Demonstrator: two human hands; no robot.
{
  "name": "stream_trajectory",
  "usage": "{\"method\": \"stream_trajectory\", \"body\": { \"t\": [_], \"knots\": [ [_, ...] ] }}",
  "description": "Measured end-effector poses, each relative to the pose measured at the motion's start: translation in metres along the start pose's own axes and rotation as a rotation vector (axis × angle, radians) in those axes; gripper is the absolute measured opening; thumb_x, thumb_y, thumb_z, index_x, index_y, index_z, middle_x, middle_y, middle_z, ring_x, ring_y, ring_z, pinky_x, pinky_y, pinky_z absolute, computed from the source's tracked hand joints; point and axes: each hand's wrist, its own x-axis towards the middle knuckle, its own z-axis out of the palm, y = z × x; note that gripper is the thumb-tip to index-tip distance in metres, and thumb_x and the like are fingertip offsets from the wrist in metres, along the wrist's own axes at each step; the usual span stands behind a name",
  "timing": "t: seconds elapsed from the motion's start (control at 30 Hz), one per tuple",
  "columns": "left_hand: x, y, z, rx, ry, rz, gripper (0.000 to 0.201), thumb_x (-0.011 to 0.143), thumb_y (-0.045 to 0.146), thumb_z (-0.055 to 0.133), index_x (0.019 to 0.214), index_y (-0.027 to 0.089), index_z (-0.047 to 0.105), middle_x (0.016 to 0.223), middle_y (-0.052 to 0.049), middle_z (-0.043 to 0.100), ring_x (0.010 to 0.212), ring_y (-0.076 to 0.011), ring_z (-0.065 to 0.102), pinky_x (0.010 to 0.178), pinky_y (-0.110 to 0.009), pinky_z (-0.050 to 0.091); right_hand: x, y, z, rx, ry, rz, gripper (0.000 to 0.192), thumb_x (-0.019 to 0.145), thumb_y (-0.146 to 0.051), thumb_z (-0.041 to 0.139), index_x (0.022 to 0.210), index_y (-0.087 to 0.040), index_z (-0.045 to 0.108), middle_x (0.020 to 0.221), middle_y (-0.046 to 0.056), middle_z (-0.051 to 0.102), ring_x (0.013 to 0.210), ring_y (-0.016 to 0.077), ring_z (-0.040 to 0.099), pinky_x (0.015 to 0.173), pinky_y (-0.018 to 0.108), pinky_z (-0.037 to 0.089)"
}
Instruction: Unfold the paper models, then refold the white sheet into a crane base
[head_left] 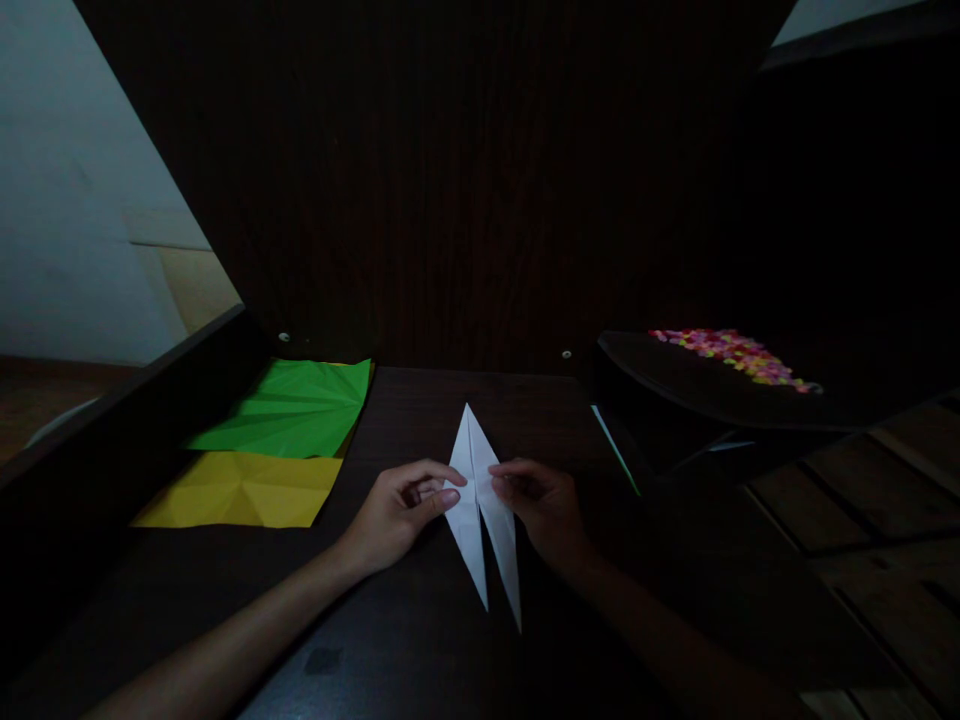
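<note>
A folded white origami paper (466,460) stands out against the dark table in front of me. It has one point at the far end and two long, narrow points toward me, with a gap between them. My left hand (401,508) pinches its left edge between thumb and fingers. On the opposite edge, my right hand (541,505) grips the paper with its fingers bent; the right thumb is partly in shadow. Both hands are near the middle of the paper's length.
Creased green paper (289,405) overlaps yellow paper (240,490) by the raised left edge (135,400). A dark upright panel (450,180) closes off the back. At right, a black bag-like item (675,385) carries a cluster of small colourful pieces (739,355). A thin pale strip (615,450) lies nearby.
</note>
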Motion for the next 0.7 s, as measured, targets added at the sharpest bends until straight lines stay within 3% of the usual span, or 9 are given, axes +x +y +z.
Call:
{"method": "stream_trajectory", "body": {
  "t": [0.23, 0.37, 0.5, 0.7],
  "knots": [
    [0.0018, -0.0044, 0.0019, -0.122, -0.01, -0.031, 0.026, 0.076, 0.037, 0.078, 0.079, 0.016, 0.063, 0.063, 0.001, 0.057, 0.057, -0.0119, 0.053, 0.054, -0.023, 0.043, 0.0002, 0.0057, 0.0004, 0.053, -0.007, 0.069, 0.012, 0.069, -0.035, 0.077, 0.074, -0.025, 0.075, 0.063, 0.001, 0.064, 0.057, 0.016, 0.051, 0.053, 0.028, 0.039],
    [0.0039, -0.0066, 0.0019, -0.152, 0.053, -0.04, 0.028, 0.076, 0.034, 0.079, 0.082, 0.017, 0.057, 0.061, 0.005, 0.054, 0.056, -0.0107, 0.052, 0.054, -0.021, 0.042, 0.0012, 0.0012, -0.0001, -0.03, -0.009, 0.037, 0.015, 0.072, -0.036, 0.074, 0.08, -0.024, 0.076, 0.063, 0.0, 0.06, 0.055, 0.0141, 0.046, 0.052, 0.028, 0.035],
    [0.0066, -0.0067, 0.0004, -0.185, 0.139, -0.031, 0.033, 0.073, 0.035, 0.081, 0.083, 0.017, 0.056, 0.065, 0.005, 0.054, 0.057, -0.0095, 0.052, 0.053, -0.02, 0.042, 0.0004, -0.002, 0.0002, -0.016, -0.04, 0.037, 0.019, 0.077, -0.038, 0.07, 0.089, -0.024, 0.076, 0.075, 0.002, 0.066, 0.064, 0.0166, 0.054, 0.057, 0.029, 0.04],
    [0.0081, -0.0052, -0.0002, -0.229, 0.175, -0.012, 0.033, 0.072, 0.038, 0.082, 0.08, 0.017, 0.058, 0.067, 0.005, 0.055, 0.056, -0.0086, 0.053, 0.051, -0.018, 0.042, 0.0019, 0.0018, 0.0024, 0.115, -0.052, 0.108, 0.029, 0.074, -0.036, 0.074, 0.099, -0.024, 0.069, 0.081, 0.002, 0.068, 0.074, 0.0186, 0.061, 0.067, 0.031, 0.047]
  ]
}}
